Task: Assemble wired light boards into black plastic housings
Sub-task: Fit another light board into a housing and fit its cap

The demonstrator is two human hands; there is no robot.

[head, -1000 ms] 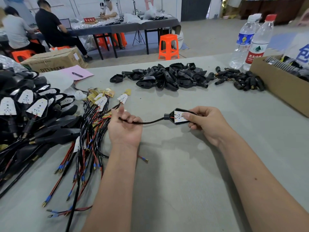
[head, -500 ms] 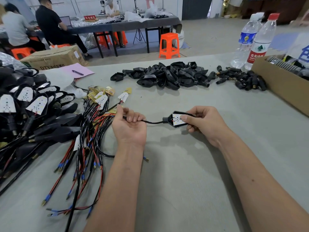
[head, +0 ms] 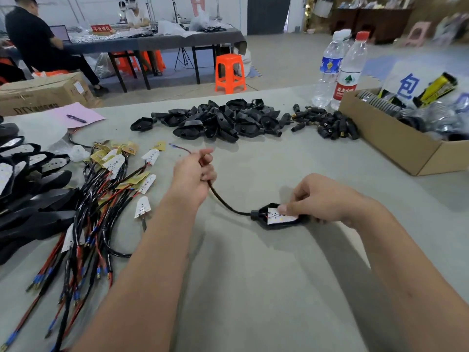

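Your right hand [head: 319, 199] is down on the grey worktop [head: 253, 288], fingers curled around a black housing [head: 276, 221], with one fingertip pressing on the white light board [head: 280, 216] that sits inside it. The black cable [head: 223, 201] runs out of the narrow end of that housing and curves up into your left hand [head: 194, 174], which has its fingers wrapped tight around it, and the red and blue wire ends [head: 179, 147] poke out past the top of your fist. So the piece you're working on sits near the middle of the worktop, slightly right, between your two hands. Off to your left there's a tangle of wired boards [head: 114, 189] with red and black leads, and further left a stack of finished units [head: 28, 179] lying partly out of view. Toward the far edge you've got a pile of empty housings [head: 215, 120] and, just right of it, a smaller pile of black connectors [head: 327, 123]. A cardboard box [head: 396, 146] sits at the right with two water bottles [head: 340, 69] behind it.
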